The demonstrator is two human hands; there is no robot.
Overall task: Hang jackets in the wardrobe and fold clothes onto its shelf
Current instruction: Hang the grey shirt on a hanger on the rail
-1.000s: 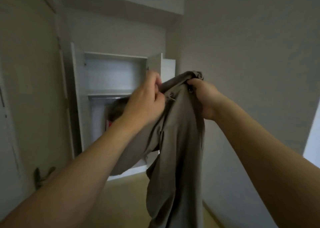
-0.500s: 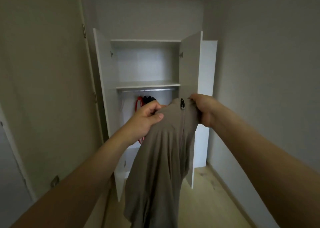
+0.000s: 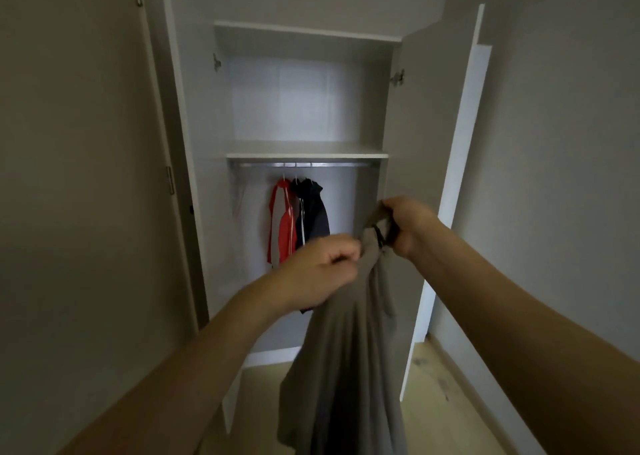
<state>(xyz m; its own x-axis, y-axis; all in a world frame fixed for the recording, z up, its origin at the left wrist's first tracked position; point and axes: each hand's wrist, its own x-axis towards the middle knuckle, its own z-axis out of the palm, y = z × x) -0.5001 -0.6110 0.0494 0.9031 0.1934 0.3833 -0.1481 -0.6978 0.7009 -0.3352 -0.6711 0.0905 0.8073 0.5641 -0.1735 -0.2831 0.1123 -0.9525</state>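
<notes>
Grey-brown garment hangs in mid-air in front of the open wardrobe, held up by its top edge between both hands and trailing down toward the floor. The right hand has its grip curled tight round the upper corner, where a dark zip pull or tab shows; the left hand pinches the cloth just beside it, a little lower. Inside, two jackets already hang close together on the rail: a red and grey jacket and a dark navy jacket touching it on the right. The shelf above the rail carries no folded clothes that can be seen. So the hanging part looks begun, with two pieces up, while this garment is neither on a hanger nor folded yet, and no hanger shows in either hand. Whether it is a jacket for the rail or a piece for the shelf cannot be told from here.
</notes>
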